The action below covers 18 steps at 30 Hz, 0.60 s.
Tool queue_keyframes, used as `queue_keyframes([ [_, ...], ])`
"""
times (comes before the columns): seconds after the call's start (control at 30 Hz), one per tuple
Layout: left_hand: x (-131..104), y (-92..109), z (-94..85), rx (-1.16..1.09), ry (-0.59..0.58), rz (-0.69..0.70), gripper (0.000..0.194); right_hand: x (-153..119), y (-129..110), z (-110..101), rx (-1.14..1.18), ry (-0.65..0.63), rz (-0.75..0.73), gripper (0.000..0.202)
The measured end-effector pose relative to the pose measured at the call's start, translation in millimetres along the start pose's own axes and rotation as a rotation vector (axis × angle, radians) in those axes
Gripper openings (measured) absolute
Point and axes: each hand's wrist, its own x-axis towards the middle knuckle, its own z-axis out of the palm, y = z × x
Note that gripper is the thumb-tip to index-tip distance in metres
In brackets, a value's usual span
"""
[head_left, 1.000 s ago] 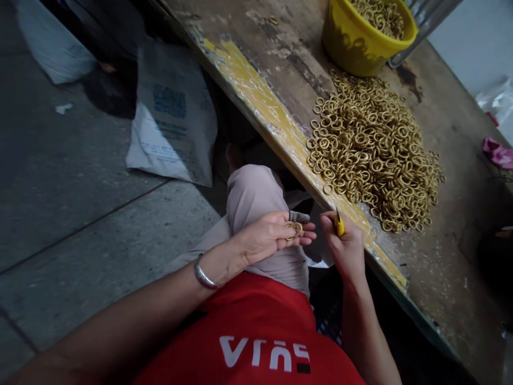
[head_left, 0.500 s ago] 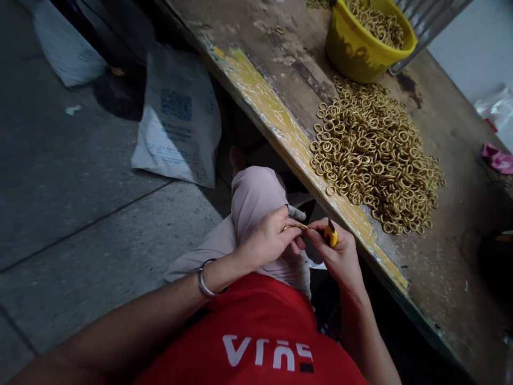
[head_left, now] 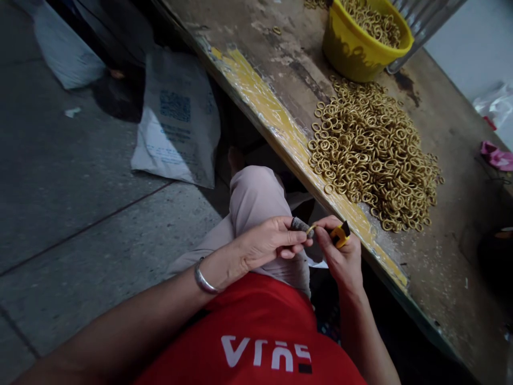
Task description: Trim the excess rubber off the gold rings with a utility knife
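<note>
My left hand [head_left: 266, 243] is closed above my lap, pinching a small gold ring [head_left: 311, 229] between thumb and index finger. A grey cover [head_left: 301, 226] sits over that index finger. Facing it, my right hand [head_left: 343, 259] is closed around a yellow utility knife [head_left: 341, 234] with a black end pointing up. The right thumb and fingertips touch or nearly touch the ring's far side; the knife's other end is hidden by the fingers. A heap of similar gold rings [head_left: 377, 155] lies on the worn wooden table [head_left: 449, 256] to the right.
A yellow tub [head_left: 352, 59] of rings stands behind the heap, beside a ribbed metallic object [head_left: 425, 21]. The table's yellow taped edge [head_left: 272, 112] runs diagonally close to my right hand. A white printed sack [head_left: 178, 123] stands on the floor, left. Pink cloth [head_left: 497, 156] lies far right.
The left fingers have shifted, bringing the grey-covered index finger against the ring beside the thumb. My right hand has moved slightly right, and the knife has turned, showing more of its yellow body.
</note>
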Motion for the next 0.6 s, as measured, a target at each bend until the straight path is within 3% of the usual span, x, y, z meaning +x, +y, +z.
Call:
queue_keyframes([
  [0.13, 2.2, -3.9, 3.7, 0.178, 0.104, 0.157, 0.03, -3.2, -0.1, -1.2, -0.298, 0.015, -0.109, 0.015],
  [0.27, 1.6, -5.1, 4.3, 0.381, 0.135, 0.234, 0.03, -6.8, 2.1, -0.7, -0.574, -0.04, -0.14, 0.022],
  [0.47, -2.1, 2.5, 10.7, 0.673, 0.187, 0.387, 0.014, -6.7, 6.0, 6.4, -0.763, -0.037, -0.167, 0.02],
  [0.6, -7.9, 8.1, 15.3, 0.856, 0.25, 0.469, 0.015, -0.1, 10.3, 4.1, -0.879, -0.004, -0.18, 0.021],
])
